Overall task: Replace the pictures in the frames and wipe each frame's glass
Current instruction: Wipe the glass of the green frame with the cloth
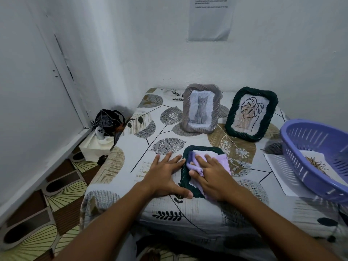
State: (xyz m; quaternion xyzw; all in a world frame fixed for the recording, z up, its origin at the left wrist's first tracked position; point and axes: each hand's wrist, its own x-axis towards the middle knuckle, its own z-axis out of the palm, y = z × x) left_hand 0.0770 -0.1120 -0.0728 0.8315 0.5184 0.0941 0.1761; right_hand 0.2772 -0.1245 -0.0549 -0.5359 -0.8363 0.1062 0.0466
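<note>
Small table (169, 117) w/ leaf-print cloth, pushed into a white corner. Patterned brown/cream floor (47, 213) off to the left. Sheet of paper (210, 19) stuck on the back wall, text too small to read.

Purple plastic basket (301, 147) at the right edge of the table, tilted, w/ a flower drawing (318, 164) lying inside. Another white sheet (278, 172) flat on the cloth, partly under the basket.

Grey woven frame (201, 108) standing upright at the back, cat pic in it. Dark green frame (251, 113) just beside it on the right, also standing, leaning back a bit, w/ a line-drawn leaf pic.

Third frame (199, 148), dark green too, lying flat near the front edge, right in front of the grey one. Mostly covered, so can't tell what pic is inside.

Lilac cloth (220, 161) bunched on top of that flat frame's glass. Right hand (212, 178) pressing down on the cloth, fingers mostly straight and close together, thumb tucked against a fold at the left side. Left hand (165, 176) flat on the tablecloth just beside the frame, fingers spread wide, thumb touching the frame's near-left corner, not gripping anything.

Down in the floor corner: black patterned bag (108, 119) sitting on a white box (94, 146), small white gadget (99, 132) in front of the bag, can't tell what exactly.
</note>
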